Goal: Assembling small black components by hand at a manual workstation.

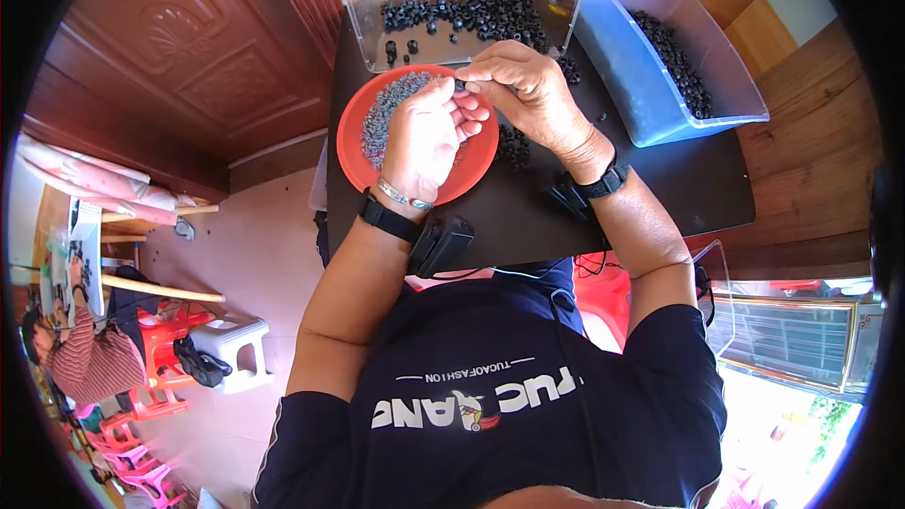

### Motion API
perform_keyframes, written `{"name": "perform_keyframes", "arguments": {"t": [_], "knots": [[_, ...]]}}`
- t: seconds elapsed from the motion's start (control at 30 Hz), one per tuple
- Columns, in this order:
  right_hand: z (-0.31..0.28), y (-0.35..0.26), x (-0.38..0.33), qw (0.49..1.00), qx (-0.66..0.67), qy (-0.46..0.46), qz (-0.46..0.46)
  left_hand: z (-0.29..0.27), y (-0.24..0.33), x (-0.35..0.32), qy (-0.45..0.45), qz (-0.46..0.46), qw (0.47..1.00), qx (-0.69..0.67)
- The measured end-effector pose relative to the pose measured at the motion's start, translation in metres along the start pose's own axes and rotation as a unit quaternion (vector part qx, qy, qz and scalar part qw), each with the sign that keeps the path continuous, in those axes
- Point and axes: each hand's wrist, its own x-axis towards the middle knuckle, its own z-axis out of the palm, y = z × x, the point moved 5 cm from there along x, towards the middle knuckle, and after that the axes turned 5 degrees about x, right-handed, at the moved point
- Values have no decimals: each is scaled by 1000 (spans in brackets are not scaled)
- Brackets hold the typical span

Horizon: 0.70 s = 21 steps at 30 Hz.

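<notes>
My left hand (pixel 429 132) is over a round orange-red basin (pixel 350 151), its fingers curled and closed. Opposite it, my right hand (pixel 533 94) pinches with thumb and forefinger. Between the fingertips of both hands is a small black round part (pixel 460 86), partly covered by the fingers. Many small grey metallic pieces (pixel 381 123) lie in the basin. Loose black parts (pixel 514 146) are on the dark table, just right of the basin and below my right hand.
Behind the basin stands a clear box with a heap of black parts (pixel 471 14). A translucent blue bin (pixel 617 71), also holding black parts, is at the right on the dark table (pixel 679 184). Stools (pixel 231 339) and another person (pixel 94 358) are far left.
</notes>
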Motion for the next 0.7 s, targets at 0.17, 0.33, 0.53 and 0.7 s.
{"name": "perform_keyframes", "arguments": {"t": [0.17, 0.33, 0.53, 0.7], "knots": [[-1, 1, -1, 999, -36, 9, -5, -3, -2, 2, -3, 8, 1000, 8], [-1, -4, 0, 998, -55, 4, -28, -1, 0, 1, -6, 21, 999, 23], [-4, -14, 1, 995, -84, 15, -53, -1, 2, 3, -20, 41, 999, 22], [-14, -2, 1, 998, -19, 65, 7, 15, 13, -4, -54, 99, 993, 47]]}}
